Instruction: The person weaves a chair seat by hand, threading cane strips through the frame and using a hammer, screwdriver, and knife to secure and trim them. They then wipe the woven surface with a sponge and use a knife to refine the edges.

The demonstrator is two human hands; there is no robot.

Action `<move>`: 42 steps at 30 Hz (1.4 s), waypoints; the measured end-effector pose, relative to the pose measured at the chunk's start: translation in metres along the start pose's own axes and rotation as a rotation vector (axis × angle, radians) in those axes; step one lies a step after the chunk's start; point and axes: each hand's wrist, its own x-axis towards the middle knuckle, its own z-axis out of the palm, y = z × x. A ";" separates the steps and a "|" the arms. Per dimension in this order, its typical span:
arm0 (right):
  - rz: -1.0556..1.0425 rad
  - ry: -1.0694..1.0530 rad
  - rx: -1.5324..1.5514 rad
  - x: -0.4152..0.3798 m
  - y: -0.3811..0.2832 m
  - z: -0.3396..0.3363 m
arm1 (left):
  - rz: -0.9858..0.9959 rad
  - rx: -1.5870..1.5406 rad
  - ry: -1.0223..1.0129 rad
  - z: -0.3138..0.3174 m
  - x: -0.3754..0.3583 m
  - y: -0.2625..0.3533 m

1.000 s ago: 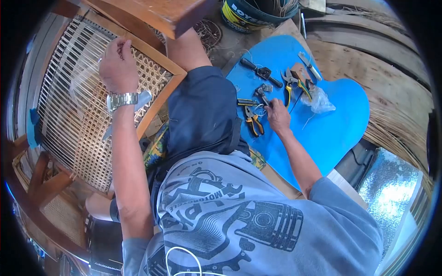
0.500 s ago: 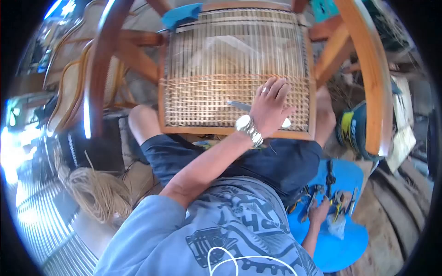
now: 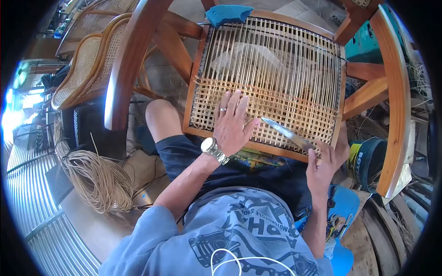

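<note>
The left hand [image 3: 232, 124] lies flat and open, fingers spread, on the woven cane panel [image 3: 271, 78] of a wooden chair frame [image 3: 386, 92] that rests across the person's lap, holding nothing. The right hand [image 3: 324, 161] is closed around the handle of a knife [image 3: 285, 132], whose blade slants up and left over the panel's near edge with its tip just beside the left thumb. The near part of the panel is woven close; the far part is only upright strands (pale shapes show through them, too blurred to name). A blue cloth [image 3: 228, 14] sits on the far rail. To the left lie a coil of loose cane [image 3: 99, 179] on the floor and another cane chair [image 3: 85, 69] behind. At the lower right, a dark bucket [image 3: 366, 161] stands beside a blue board [image 3: 343, 216], partly hidden by the right forearm.
</note>
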 end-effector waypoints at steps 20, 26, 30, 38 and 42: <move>0.445 0.620 0.304 0.003 0.025 -0.085 | -0.014 -0.158 0.057 -0.049 0.035 -0.078; 0.466 0.468 0.282 0.026 0.036 -0.074 | 0.052 -0.055 0.080 -0.029 0.047 -0.034; 0.300 0.219 0.109 0.007 0.074 -0.009 | 0.099 0.023 -0.044 0.022 0.038 0.007; 0.292 0.199 0.253 0.001 0.061 0.004 | 0.142 0.020 -0.074 0.019 0.005 0.021; 0.281 0.100 0.275 0.002 0.078 0.001 | 0.160 -0.001 -0.081 0.012 -0.014 0.015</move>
